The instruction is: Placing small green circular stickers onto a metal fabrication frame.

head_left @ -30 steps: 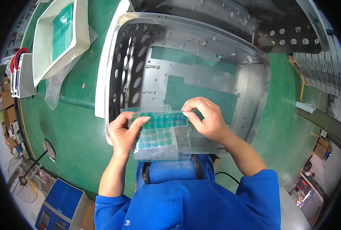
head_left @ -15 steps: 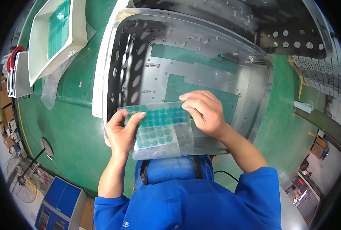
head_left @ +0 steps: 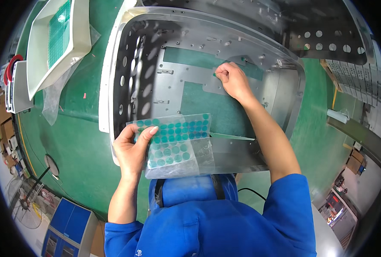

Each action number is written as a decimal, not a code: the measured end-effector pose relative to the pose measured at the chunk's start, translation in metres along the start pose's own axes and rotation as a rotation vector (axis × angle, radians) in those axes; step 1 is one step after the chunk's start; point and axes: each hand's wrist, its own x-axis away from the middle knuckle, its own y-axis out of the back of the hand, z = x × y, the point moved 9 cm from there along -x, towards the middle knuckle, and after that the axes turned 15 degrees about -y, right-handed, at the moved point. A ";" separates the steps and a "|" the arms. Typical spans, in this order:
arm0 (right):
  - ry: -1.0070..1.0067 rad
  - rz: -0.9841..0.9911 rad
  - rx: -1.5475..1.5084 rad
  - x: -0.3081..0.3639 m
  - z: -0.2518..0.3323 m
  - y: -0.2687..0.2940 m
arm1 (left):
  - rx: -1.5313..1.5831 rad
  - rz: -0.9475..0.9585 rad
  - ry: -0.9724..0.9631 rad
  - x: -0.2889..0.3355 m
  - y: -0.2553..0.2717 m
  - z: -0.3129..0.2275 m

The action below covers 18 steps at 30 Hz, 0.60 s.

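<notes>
My left hand pinches the left edge of a clear sheet of green round stickers, its thumb lying on top. The sheet hangs over the near edge of an open metal case, and several stickers have been peeled from its lower right part. Farther off, my right hand reaches over the case floor with thumb and fingertips together. A small green round sticker shows at those fingertips. Beneath the hand are green rectangular film pieces and small metal studs; the nearer film has an edge lifted at its front.
A white tray with green sticker sheets stands at the far left, plastic film under it. Red tape rolls sit beside it. Perforated metal walls rise behind the case. A fan and a blue cabinet are at the lower left.
My right hand has left the sticker sheet and moved forward over the case floor, a green round sticker at its fingertips. My left hand still holds the sheet in nearly the same place.
</notes>
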 end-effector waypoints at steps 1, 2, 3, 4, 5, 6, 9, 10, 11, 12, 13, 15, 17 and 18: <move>-0.014 0.004 0.009 -0.001 -0.001 0.000 | 0.001 0.000 0.001 0.000 0.000 0.000; -0.017 0.001 0.028 -0.001 0.000 0.000 | 0.001 -0.002 0.001 0.000 0.000 -0.001; -0.020 -0.003 0.046 -0.001 0.000 0.000 | 0.001 -0.003 0.002 0.000 0.000 -0.001; -0.024 -0.006 0.064 -0.001 0.001 -0.001 | 0.004 -0.005 -0.002 0.000 -0.001 -0.001; -0.017 -0.019 0.060 -0.001 0.002 0.001 | 0.009 -0.006 -0.006 0.000 -0.001 0.000; -0.010 -0.031 0.056 0.000 0.003 0.002 | 0.013 -0.007 -0.011 0.000 -0.001 0.000; -0.007 -0.057 0.090 0.000 0.004 0.002 | -0.008 -0.005 -0.017 0.000 0.000 0.000; -0.009 -0.064 0.109 0.000 0.004 0.002 | -0.001 -0.005 -0.017 0.000 0.000 0.000; -0.013 -0.067 0.119 0.000 0.005 0.002 | 0.005 -0.006 -0.017 0.000 0.000 0.000; -0.017 -0.070 0.130 0.000 0.006 0.002 | 0.011 -0.008 -0.018 0.000 0.000 0.001; -0.022 -0.073 0.140 0.000 0.007 0.002 | 0.019 -0.006 -0.016 0.000 0.000 0.002; -0.028 -0.074 0.148 0.001 0.007 0.003 | 0.035 -0.004 -0.013 0.000 0.001 0.003; -0.040 -0.064 0.151 0.002 0.008 0.002 | 0.034 -0.015 -0.011 0.000 0.001 0.003; -0.049 -0.054 0.150 0.002 0.008 0.002 | 0.033 -0.020 -0.010 0.000 0.001 0.003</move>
